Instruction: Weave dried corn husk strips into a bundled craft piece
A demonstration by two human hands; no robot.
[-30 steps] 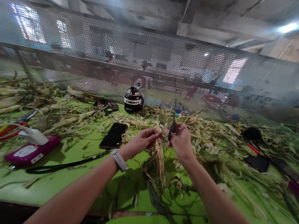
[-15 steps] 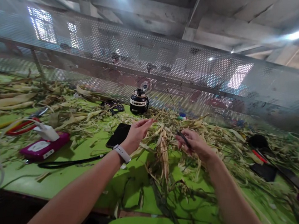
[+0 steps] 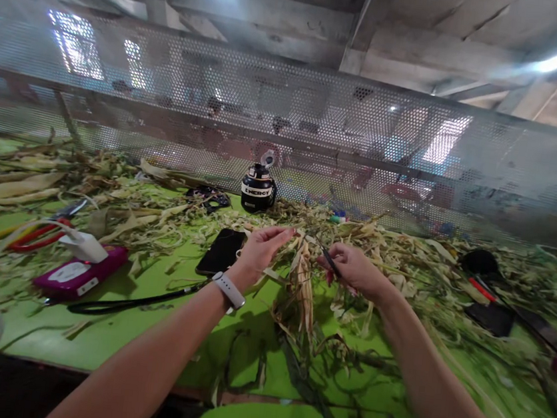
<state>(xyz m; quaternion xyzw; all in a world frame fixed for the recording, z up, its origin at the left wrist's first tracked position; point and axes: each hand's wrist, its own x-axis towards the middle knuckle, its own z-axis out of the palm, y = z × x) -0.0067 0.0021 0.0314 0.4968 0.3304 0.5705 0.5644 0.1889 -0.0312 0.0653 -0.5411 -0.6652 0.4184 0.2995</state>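
My left hand (image 3: pixel 265 248), with a pale watch band at its wrist, is closed in a pinch at the upper end of a dried corn husk (image 3: pixel 303 289). The exact bit between its fingertips is too small to make out clearly. Opposite it, my right hand (image 3: pixel 352 268) is closed around a slim dark tool (image 3: pixel 331 261), whose tip points up and left toward the left fingertips. The husk hangs down between both hands in tan, shrivelled strips. Darker, withered leaves (image 3: pixel 302 376) trail below it to the table's front edge.
Husk scraps cover much of the green table (image 3: pixel 143 338). A black phone (image 3: pixel 220 251) lies beside my left hand, a black jug (image 3: pixel 257 190) behind. Leftward are a purple power strip (image 3: pixel 80 274) and orange-handled scissors (image 3: pixel 43 239). A perforated metal screen (image 3: pixel 314 112) stands behind.
My left hand has shifted slightly right, and my right hand slightly left with the dark tool, so the fingertips are closer together. The husk hangs in nearly the same place.
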